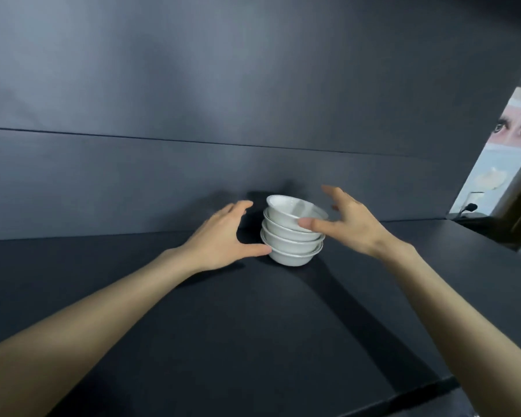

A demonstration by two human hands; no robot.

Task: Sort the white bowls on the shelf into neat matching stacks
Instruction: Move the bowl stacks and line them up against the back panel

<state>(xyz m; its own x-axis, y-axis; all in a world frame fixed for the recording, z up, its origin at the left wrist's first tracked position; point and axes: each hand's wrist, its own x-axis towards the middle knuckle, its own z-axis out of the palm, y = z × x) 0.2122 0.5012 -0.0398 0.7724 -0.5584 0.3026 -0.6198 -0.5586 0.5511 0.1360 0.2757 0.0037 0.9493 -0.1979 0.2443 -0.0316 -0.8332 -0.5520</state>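
A stack of white bowls (292, 236) stands on the dark shelf (253, 326), close to the back wall. The top bowl (295, 210) sits tilted, its rim higher on the left. My left hand (223, 239) is spread beside the stack's left side, thumb touching the bottom bowl's rim. My right hand (349, 224) is spread at the stack's right, its thumb lying against the upper bowls and its fingers raised behind them. Neither hand is curled around a bowl.
A dark panel wall (223, 115) rises directly behind the stack. At the far right an opening shows a bright poster (506, 139) and a small black object (469, 207). The shelf's front edge (403, 389) runs along the bottom right.
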